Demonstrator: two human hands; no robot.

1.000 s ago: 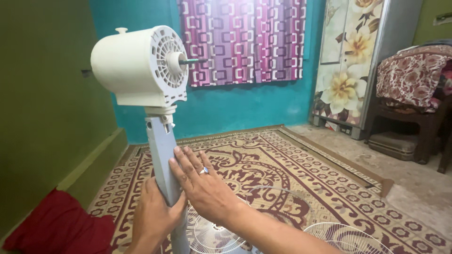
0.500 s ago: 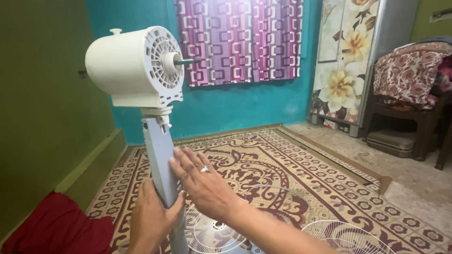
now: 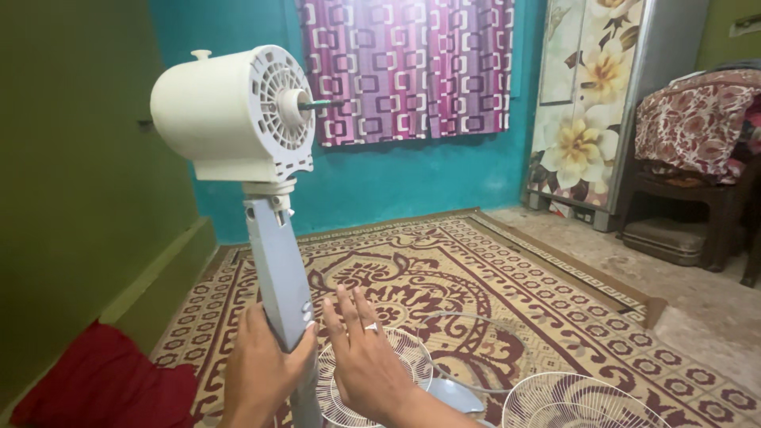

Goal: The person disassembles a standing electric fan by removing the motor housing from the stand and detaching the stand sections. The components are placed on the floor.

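Head view: my left hand [image 3: 265, 361] grips the fan column [image 3: 279, 273]; right hand [image 3: 365, 357] open beside it. Motor [image 3: 230, 111] bare; grilles [image 3: 372, 376] lie below, unfitted.

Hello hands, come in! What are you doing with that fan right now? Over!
Left hand gripping the grey fan column. Right hand open beside it, not touching. Fan grilles on the carpet below.

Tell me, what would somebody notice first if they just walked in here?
Probably the white fan motor head, with no blades or grille, high on the left atop a grey fan column. The left hand wraps its grip round that column low down, while the right hand is spread open beside it. Below the hands, white wire fan grilles lie on the patterned carpet.
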